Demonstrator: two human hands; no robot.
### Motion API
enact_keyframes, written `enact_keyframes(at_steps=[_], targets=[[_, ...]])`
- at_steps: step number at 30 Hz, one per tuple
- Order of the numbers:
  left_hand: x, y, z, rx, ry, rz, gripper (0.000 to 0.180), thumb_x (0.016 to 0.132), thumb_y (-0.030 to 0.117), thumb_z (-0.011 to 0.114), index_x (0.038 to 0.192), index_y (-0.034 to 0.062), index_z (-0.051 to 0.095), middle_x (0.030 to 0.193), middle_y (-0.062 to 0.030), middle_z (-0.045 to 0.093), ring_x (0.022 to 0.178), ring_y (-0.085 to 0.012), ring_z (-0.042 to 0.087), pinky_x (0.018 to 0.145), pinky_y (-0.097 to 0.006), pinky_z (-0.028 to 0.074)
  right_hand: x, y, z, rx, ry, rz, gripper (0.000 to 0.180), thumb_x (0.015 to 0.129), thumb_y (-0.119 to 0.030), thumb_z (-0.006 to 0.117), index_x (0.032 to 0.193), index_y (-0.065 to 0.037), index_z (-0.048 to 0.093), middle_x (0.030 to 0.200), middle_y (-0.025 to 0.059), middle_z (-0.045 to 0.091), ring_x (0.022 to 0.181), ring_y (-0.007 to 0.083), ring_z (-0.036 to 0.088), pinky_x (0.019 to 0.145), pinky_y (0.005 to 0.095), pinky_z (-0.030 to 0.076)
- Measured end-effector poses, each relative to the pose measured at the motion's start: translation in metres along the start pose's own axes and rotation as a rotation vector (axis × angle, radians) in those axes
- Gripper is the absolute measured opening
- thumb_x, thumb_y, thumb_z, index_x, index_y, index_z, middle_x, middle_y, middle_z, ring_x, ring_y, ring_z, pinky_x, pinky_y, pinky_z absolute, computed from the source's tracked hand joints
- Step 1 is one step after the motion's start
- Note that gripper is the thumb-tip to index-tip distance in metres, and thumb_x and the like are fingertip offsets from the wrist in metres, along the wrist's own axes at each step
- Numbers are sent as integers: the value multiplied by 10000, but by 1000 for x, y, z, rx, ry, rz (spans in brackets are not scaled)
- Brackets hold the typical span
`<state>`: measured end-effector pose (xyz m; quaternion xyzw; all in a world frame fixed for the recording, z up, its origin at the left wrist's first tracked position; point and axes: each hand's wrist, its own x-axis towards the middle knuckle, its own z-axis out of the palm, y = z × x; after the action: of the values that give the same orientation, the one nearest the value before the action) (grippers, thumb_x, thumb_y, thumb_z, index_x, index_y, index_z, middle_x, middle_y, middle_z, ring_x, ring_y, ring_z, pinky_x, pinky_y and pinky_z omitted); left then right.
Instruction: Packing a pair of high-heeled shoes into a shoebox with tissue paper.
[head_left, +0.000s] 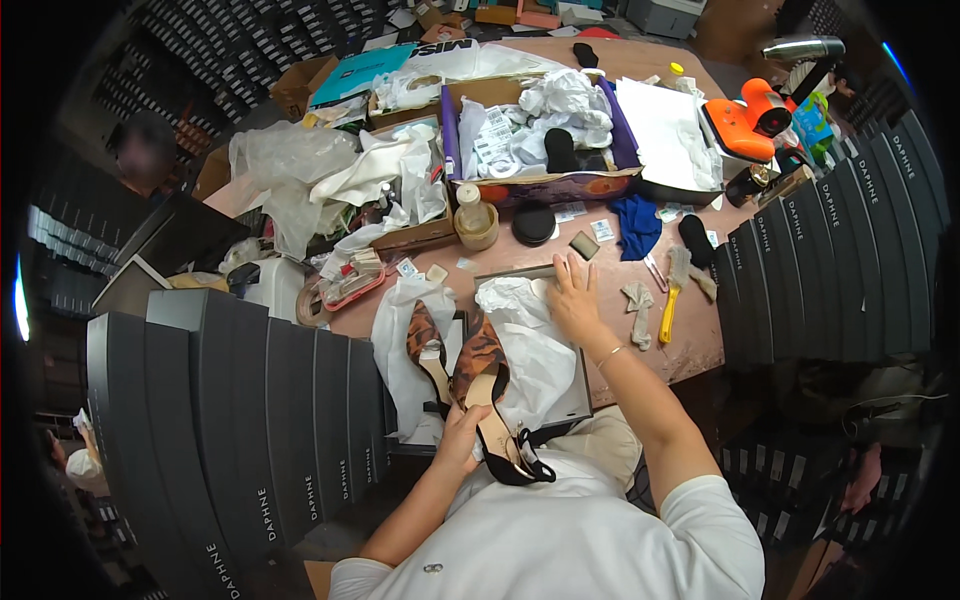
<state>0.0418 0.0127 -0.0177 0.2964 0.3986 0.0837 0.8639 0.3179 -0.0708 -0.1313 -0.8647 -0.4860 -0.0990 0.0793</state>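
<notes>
My left hand [461, 436] is closed around the middle of a leopard-print sandal [480, 366] with a pale insole and a black heel strap, its heel end toward me. A matching sandal [425, 340] lies just left of it, partly behind the held one. Beneath both is an opened dark shoe box [577, 396] lined with white tissue paper [537, 360]. My right hand [574, 300] rests at the box's far right corner, fingers spread, beside the crumpled tissue. Whether it presses on the tissue or on the box edge I cannot tell.
Stacks of dark shoe boxes [232, 400] flank me left and right [800, 260]. Past the box lie a yellow-handled brush [672, 300], a blue cloth [638, 226], a round black tin [533, 223] and a bottle [474, 220]. A purple carton [540, 188] of crumpled paper stands farther back.
</notes>
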Motion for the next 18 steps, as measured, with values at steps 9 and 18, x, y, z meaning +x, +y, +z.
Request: enact_keyframes(at_steps=[9,18], targets=[[-1,6,-14,-145,69,-2,403,876,89,512,1273,61,445,1092,-62,567,996,-203,583,870,-365,494,15,-21,-73,493,97,286,122,755,-148,644,827,-57,604,1117,171,559,1027,326,549,862,473,439],[2,-25,15,-208,-69,102,590,970,543,356,1380,119,359,1348,-71,459,1255,-220,450,1040,-385,383,-29,-127,-130,551,-200,-169,157,786,-145,628,813,-24,532,738,116,562,630,316,624,552,391,511]])
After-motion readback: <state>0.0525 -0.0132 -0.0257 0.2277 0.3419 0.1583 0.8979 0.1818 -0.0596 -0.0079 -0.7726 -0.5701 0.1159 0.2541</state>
